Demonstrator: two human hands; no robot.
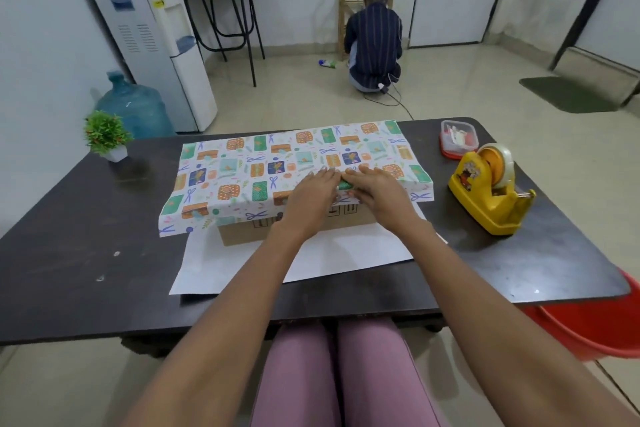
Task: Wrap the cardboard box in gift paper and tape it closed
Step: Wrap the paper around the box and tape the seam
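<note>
Dark table (104,253) carries everything. Gift paper (242,177) is the biggest item on it: far half folded over the top of the cardboard box (242,234), printed side up, near half lying flat white-side-up toward the person. Box sits mid-table, near side wall bare. Paper overhangs the box on the left and droops there, unsupported. Yellow tape dispenser (490,189) on the right, well apart from the box; small red-lidded container (457,139) behind it, potted plant (105,135) far left. Left hand (311,194) and right hand (377,194) both flat on the paper at the near top edge, fingers straight, side by side, pressing, gripping nothing. Risks, my read: flap only held by palm pressure, so lifting one hand for tape likely lets it spring back or skew. Uneven left overhang may mean lopsided end folds. Box could slide on the slick white side under forward push. Crease may wrinkle if pressed off the box edge.
</note>
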